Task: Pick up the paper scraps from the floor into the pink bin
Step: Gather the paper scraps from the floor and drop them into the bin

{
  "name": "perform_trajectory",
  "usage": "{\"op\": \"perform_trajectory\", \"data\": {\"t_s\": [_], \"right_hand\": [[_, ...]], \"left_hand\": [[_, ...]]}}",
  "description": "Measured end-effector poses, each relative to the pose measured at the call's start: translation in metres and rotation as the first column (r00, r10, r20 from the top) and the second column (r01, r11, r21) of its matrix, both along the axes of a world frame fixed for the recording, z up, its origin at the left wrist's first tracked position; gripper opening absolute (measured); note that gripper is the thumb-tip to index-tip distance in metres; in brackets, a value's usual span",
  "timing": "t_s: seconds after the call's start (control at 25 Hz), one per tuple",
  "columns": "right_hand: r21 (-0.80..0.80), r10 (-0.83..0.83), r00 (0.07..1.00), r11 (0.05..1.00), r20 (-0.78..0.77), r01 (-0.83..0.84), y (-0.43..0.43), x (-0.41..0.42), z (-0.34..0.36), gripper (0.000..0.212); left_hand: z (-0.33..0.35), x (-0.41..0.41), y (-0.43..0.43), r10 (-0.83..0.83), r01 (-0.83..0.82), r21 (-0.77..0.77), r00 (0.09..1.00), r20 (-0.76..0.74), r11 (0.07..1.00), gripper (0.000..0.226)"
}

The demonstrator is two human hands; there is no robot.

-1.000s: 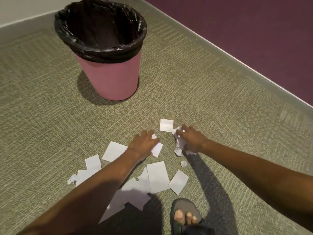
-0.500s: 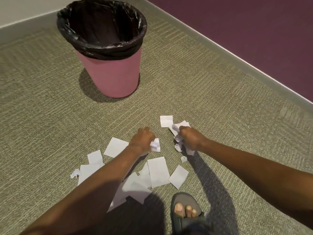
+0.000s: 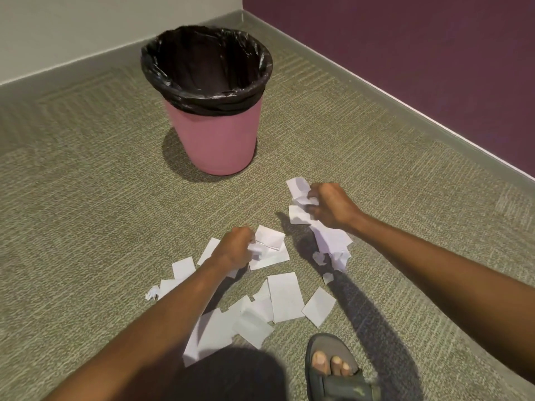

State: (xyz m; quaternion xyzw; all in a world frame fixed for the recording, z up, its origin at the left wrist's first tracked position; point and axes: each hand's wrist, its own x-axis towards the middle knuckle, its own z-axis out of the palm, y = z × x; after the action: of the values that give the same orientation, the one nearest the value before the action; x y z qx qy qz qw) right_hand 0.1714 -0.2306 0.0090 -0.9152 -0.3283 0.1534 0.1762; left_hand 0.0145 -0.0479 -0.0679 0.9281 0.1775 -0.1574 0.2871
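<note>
The pink bin (image 3: 215, 141) with a black liner stands upright on the carpet, beyond both hands. My left hand (image 3: 235, 250) is clenched on white paper scraps (image 3: 269, 247) low over the floor. My right hand (image 3: 331, 205) is lifted a little higher and clenched on a bunch of crumpled scraps (image 3: 301, 192) that hang below it. Several loose white scraps (image 3: 285, 296) lie flat on the carpet under and between my forearms, and a small crumpled bit (image 3: 152, 293) lies at the left.
My foot in a grey sandal (image 3: 333, 369) stands at the bottom, just right of the scraps. A grey baseboard (image 3: 376, 88) and purple wall run along the right; a pale wall (image 3: 72, 30) runs behind the bin. Open carpet lies to the left.
Both hands closed on scraps and rose off the carpet; the right hand lifted higher with its bunch. The single scrap that lay ahead of the hands is gathered. The view tilted up.
</note>
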Motion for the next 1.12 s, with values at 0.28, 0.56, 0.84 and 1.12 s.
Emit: {"op": "perform_trajectory", "data": {"t_s": [0.28, 0.56, 0.84, 1.12], "right_hand": [[0.383, -0.087, 0.996, 0.920, 0.005, 0.078, 0.063, 0.004, 0.111, 0.024], [0.475, -0.129, 0.979, 0.859, -0.160, 0.191, 0.175, 0.044, 0.197, 0.026], [0.252, -0.070, 0.902, 0.948, -0.426, 0.192, 0.211, 0.064, 0.197, 0.041], [0.342, 0.146, 0.960, 0.938, -0.237, -0.059, 0.132, 0.011, 0.144, 0.013]], "left_hand": [[0.120, 0.017, 0.054, 0.183, -0.166, -0.082, 0.928, 0.324, 0.983, 0.012], [0.258, 0.083, 0.134, 0.585, -0.375, -0.472, 0.673, 0.453, 0.798, 0.022], [0.259, 0.101, 0.156, 0.711, -0.574, -0.420, 0.561, 0.423, 0.703, 0.034], [0.144, -0.019, 0.115, 0.439, -0.425, -0.119, 0.829, 0.346, 0.897, 0.039]]}}
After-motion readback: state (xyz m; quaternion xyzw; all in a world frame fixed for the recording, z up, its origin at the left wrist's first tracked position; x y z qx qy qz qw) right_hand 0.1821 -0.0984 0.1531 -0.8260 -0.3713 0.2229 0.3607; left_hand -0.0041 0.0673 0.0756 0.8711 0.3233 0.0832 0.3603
